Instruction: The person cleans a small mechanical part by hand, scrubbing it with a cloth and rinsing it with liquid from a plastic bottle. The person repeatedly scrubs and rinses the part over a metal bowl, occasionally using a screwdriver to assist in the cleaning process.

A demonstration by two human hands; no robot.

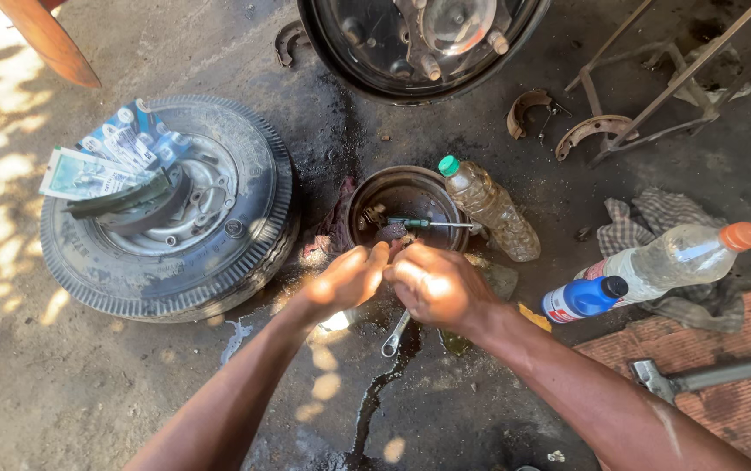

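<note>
My left hand [349, 277] and my right hand [435, 286] meet fingertip to fingertip over the near rim of a dark metal brake drum [410, 194] lying on the ground. Both hands are curled around something small between them; what it is stays hidden by the fingers. Inside the drum rests a screwdriver with a green handle [419, 223] beside some small parts. A metal spanner [395, 333] lies on the ground just below my right hand, in a dark wet patch.
A small tyre on its rim [245, 262] lies at left with paper packets [105, 161] on it. Plastic bottles [491, 209] [681, 257] [583, 299], a checked rag [665, 214], brake shoes [592, 131], a hammer [698, 377] and a wheel hub [419, 39] surround the drum.
</note>
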